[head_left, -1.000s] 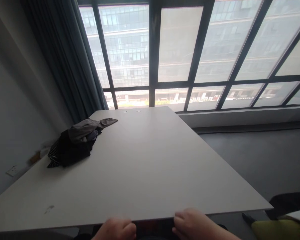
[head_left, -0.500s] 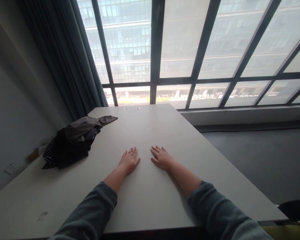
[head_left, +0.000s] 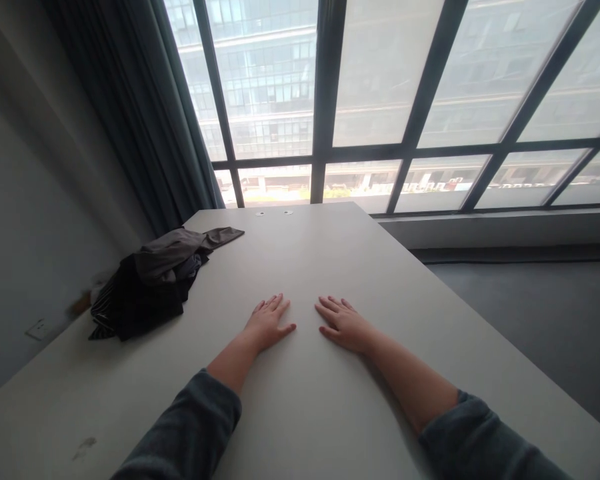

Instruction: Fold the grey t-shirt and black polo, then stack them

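Observation:
My left hand [head_left: 269, 325] lies palm down on the white table [head_left: 290, 413], fingers stretched out and thumb pointing right. A short gap to its right separates it from my right hand [head_left: 346, 325], which also rests flat with its fingers spread. Neither hand holds anything. To the left of my left hand, a crumpled heap of dark clothes [head_left: 150, 287] sits near the table's left side, with a grey-brown piece of cloth [head_left: 173, 252] on top.
Beyond the table's far end are tall framed windows [head_left: 275, 100], with a dark curtain [head_left: 145, 120] on their left. Two small round fittings [head_left: 289, 213] are set in the far tabletop. A wall socket [head_left: 39, 329] is at left. Grey floor [head_left: 525, 307] lies to the right.
The view has shifted slightly, so the table and clothes appear a little further right. Both hands stay flat on the table, with their thumbs now spread wider from the fingers.

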Motion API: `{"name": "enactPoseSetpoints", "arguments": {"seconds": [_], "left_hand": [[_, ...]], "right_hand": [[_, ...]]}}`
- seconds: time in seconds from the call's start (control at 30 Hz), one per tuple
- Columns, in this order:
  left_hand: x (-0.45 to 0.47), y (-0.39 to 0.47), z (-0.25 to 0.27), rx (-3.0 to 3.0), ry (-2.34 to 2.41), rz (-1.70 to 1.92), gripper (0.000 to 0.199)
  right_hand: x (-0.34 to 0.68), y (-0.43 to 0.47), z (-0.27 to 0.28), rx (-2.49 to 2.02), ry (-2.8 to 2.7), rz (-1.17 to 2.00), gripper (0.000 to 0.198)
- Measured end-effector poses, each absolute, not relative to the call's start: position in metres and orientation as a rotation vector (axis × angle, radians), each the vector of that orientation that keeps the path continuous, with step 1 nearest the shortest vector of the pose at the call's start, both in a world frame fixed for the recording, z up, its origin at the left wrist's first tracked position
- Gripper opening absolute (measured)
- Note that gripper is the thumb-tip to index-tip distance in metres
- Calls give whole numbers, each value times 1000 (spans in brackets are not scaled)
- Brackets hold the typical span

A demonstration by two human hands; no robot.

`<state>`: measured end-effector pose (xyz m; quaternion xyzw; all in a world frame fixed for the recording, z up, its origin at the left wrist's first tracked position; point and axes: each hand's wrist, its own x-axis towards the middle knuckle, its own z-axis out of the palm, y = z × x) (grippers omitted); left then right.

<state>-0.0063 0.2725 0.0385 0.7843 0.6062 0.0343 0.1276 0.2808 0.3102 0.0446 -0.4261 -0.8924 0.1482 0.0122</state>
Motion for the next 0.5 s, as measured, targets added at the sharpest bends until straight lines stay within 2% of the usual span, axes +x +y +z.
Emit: {"name": "enactPoseSetpoints", "arguments": {"seconds": [0.5], "left_hand": [[-14, 269, 36, 2312, 1680, 58, 80]], "right_hand": [[277, 312, 55, -1394, -2857, 457, 82]]}}
